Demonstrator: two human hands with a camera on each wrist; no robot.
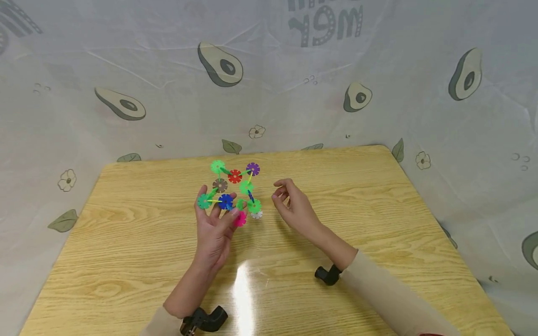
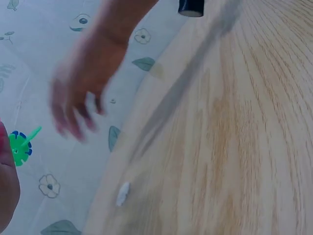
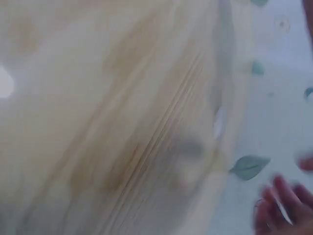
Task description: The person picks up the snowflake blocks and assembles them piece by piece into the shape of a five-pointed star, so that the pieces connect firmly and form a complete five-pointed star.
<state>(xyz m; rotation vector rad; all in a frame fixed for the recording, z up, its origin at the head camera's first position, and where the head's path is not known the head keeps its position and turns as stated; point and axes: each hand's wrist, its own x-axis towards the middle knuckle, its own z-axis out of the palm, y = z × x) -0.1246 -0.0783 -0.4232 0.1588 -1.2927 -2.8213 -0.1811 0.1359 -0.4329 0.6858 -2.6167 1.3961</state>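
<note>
My left hand (image 1: 214,238) holds a ring-shaped chain of notched plastic snowflake discs (image 1: 225,201), its thumb pressing near the pink disc (image 1: 240,219). Red, purple, brown, blue and several green discs are slotted together edge to face, standing up from the fingers. To the right, my right hand (image 1: 297,207) hovers apart from the chain with loosely bent fingers and nothing visible in them. On the table beneath the chain lies a single white disc (image 2: 123,194). Only a green piece (image 2: 19,148) of the chain shows in the left wrist view. The right wrist view is blurred.
The wood-grain table (image 1: 138,261) reaches back to a pale curtain (image 1: 277,93) printed with avocados and leaves. Black wrist mounts (image 1: 206,320) sit on both forearms. A bright glare patch marks the tabletop near the front.
</note>
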